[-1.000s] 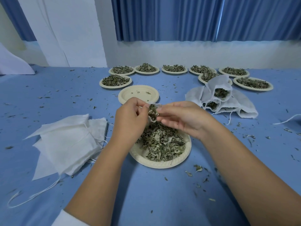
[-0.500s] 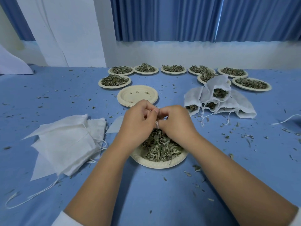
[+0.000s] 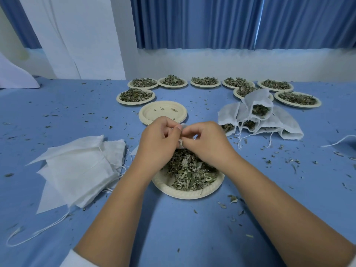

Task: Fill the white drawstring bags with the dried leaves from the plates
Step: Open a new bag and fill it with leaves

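The plate (image 3: 185, 195) of dried leaves (image 3: 190, 173) lies just beneath my grip. My left hand (image 3: 159, 139) and right hand (image 3: 207, 144) both pinch the white bag (image 3: 181, 145), bunched between them. If a fingertip slips off the thin cloth, the bag's mouth could fall closed and the leaves could scatter beside the plate.

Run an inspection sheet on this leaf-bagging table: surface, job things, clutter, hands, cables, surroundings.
Surface: blue tablecloth, lying flat.
Job's things: near plate heaped with dried leaves; eight filled back plates; empty plate; flat empty bags on the left; filled bags on the right.
Clutter: leaf crumbs scattered over the cloth.
Hands: left hand and right hand both pinch a white bag above the near plate.
Cables: nothing seen, only loose drawstrings.
Surroundings: blue curtains, white wall.
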A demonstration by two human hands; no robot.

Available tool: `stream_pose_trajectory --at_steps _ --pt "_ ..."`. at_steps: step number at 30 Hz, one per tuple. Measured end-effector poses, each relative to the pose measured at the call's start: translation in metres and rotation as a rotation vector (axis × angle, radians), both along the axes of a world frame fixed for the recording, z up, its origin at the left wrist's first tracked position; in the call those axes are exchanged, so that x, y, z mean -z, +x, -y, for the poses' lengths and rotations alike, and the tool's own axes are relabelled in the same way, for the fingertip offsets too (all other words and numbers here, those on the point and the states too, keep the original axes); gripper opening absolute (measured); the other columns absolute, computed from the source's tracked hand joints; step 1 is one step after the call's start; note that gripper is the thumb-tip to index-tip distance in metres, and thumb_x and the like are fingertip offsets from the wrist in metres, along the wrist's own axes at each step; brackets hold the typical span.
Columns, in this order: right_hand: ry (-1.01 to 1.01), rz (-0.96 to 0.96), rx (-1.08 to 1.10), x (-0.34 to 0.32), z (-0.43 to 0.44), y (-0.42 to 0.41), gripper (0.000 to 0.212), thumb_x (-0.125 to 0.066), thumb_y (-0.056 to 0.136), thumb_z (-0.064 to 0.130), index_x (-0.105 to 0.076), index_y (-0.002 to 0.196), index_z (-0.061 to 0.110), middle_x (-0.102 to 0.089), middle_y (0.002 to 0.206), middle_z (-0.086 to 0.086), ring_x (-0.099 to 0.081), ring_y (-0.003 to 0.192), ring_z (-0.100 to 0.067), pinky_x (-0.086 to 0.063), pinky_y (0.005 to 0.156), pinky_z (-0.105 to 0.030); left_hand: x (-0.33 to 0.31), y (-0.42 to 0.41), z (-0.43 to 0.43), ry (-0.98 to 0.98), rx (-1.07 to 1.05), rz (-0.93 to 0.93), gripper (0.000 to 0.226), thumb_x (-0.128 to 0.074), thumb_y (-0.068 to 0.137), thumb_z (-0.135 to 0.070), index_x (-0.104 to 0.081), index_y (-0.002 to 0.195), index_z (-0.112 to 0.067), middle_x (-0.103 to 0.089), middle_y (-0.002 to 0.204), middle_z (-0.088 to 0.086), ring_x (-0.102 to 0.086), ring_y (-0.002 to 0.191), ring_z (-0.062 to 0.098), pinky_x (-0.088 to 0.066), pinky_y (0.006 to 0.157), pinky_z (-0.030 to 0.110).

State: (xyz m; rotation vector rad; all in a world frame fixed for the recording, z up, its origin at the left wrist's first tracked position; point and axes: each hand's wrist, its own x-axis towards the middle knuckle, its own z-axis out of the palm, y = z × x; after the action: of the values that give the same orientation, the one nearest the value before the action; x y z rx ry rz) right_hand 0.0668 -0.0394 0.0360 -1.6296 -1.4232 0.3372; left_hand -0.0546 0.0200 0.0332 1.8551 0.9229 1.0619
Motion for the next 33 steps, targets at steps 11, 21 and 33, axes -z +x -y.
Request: stream_pose_trajectory --at_steps 11,21,33 --pt "0.024 -0.148 -0.132 -0.012 0.007 0.004 0.008 -0.079 0.079 0.018 -0.073 0.084 0.020 -0.067 0.072 0.011 -0.044 0.046 0.000 -0.036 0.054 -0.014 0.000 -0.001 -0.006 -0.037 -0.125 0.006 0.014 -0.058 0.095 -0.022 -0.062 0.081 -0.020 -0.065 0.062 0.000 -0.061 0.056 0.012 -0.047 0.056 0.030" --pt "-0.068 -0.417 -0.200 -0.011 0.005 0.009 0.004 -0.075 0.082 0.005 -0.075 0.085 0.008 -0.069 0.065 -0.004 -0.057 0.055 -0.005 -0.040 0.044 -0.015 0.002 -0.003 -0.007 -0.053 -0.122 -0.020 0.013 -0.057 0.095 -0.022 -0.062 0.084 -0.019 -0.065 0.055 -0.007 -0.063 0.060 0.010 -0.053 0.062 0.032" --pt "-0.419 0.404 -0.274 0.000 0.006 0.008 0.033 -0.084 0.073 0.037 -0.073 0.104 0.034 -0.057 0.079 0.021 -0.052 0.074 0.003 -0.041 0.065 -0.014 0.005 -0.005 -0.013 0.003 -0.197 -0.071 0.012 -0.056 0.095 -0.025 -0.060 0.085 -0.021 -0.069 0.066 -0.003 -0.064 0.067 0.008 -0.039 0.051 0.011"
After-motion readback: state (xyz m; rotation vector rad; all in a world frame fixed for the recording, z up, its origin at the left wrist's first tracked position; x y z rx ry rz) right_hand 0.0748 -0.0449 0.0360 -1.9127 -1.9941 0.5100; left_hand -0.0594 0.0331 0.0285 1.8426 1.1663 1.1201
